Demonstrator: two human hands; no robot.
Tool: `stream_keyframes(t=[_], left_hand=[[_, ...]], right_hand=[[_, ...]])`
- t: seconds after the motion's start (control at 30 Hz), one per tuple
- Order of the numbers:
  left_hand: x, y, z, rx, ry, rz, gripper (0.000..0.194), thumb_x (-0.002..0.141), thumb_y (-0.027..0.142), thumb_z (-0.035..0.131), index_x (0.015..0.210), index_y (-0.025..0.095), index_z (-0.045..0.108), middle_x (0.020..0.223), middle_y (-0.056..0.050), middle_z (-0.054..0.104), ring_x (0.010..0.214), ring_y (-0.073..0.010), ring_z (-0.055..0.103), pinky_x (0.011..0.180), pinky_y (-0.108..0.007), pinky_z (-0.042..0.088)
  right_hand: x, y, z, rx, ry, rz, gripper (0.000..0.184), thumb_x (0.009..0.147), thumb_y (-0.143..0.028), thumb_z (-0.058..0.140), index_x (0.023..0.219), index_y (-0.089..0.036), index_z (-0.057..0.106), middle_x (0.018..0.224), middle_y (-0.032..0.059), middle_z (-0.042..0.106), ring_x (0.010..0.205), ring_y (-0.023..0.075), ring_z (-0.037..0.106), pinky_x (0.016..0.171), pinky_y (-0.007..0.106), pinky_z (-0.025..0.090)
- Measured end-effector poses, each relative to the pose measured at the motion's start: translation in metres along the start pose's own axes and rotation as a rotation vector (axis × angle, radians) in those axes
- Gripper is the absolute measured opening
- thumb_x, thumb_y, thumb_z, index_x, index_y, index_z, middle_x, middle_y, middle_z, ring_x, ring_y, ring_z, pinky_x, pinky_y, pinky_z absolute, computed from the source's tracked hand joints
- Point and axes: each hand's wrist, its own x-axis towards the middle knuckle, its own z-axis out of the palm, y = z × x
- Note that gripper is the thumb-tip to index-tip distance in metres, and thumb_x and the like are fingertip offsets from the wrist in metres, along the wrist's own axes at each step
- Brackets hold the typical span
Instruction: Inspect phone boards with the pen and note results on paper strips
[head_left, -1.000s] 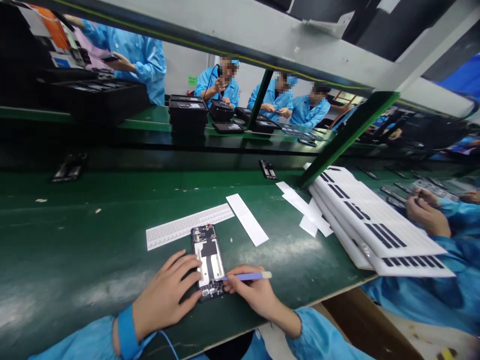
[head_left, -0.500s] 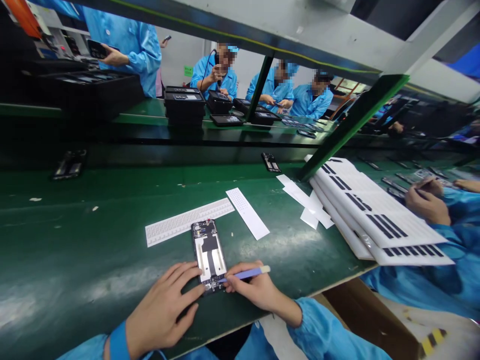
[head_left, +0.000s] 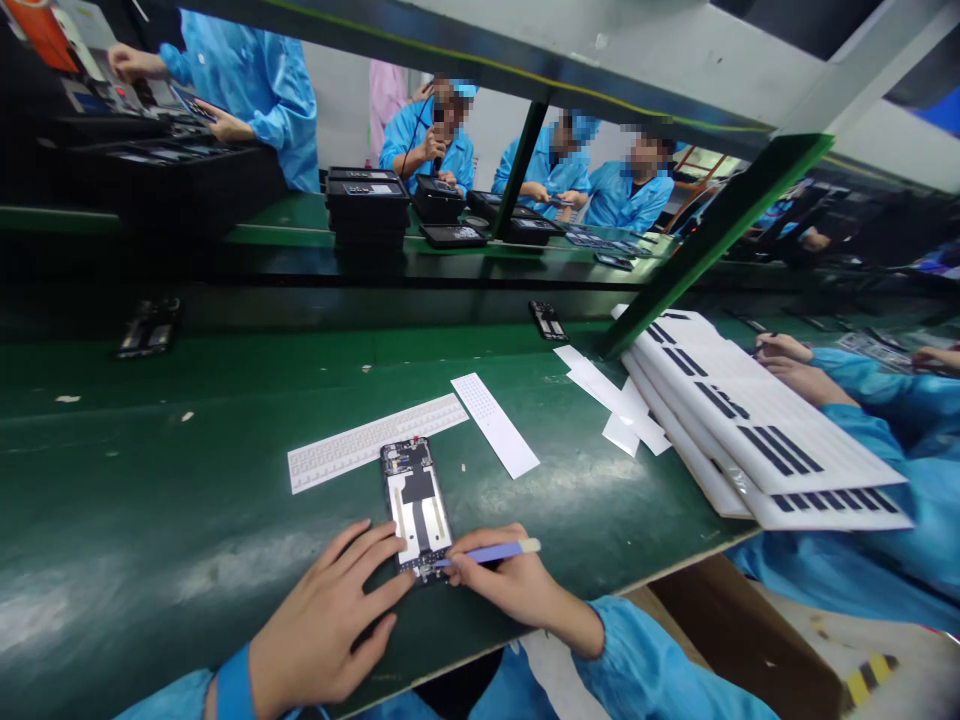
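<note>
An opened smartphone (head_left: 420,511) lies on the green bench, its circuit board and inner parts bared. My left hand (head_left: 334,610) rests with fingers spread, the fingertips on the phone's left edge and lower left corner. In my right hand (head_left: 510,580) are purple tweezers (head_left: 487,552), pinched like a pen, their tip at the lower end of the phone. Whether the tip grips a small part is too fine to tell. Beyond the phone's top lies a white sheet of small stickers (head_left: 360,445). A second narrow sticker sheet (head_left: 499,430) lies to its right.
White foam boards with black strips (head_left: 750,420) are stacked at the right, beside loose white paper strips (head_left: 619,405). Two more opened phones (head_left: 547,320) lie at the back. A green post (head_left: 720,240) slants up there. Co-workers in blue sit opposite and at the right.
My hands and the tweezers stay almost still at the phone. The co-worker's hands at the right have shifted farther back, and a co-worker at the back left has reached out an arm.
</note>
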Motion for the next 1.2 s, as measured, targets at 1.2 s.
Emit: stream_keyframes(t=[1.2], left_hand=[[0.001,0.004,-0.003,-0.062,0.068,0.028,0.048,0.082,0.035,0.059,0.127,0.023,0.052,0.128,-0.011,0.052,0.12,-0.0286,0.048,0.106,-0.051,0.036]], right_hand=[[-0.002,0.013,0.008,0.191,0.067,0.062,0.036,0.085,-0.05,0.066,0.087,-0.015,0.073,0.075,0.0082,0.072,0.066,0.0203,0.07,0.063,0.029,0.059]])
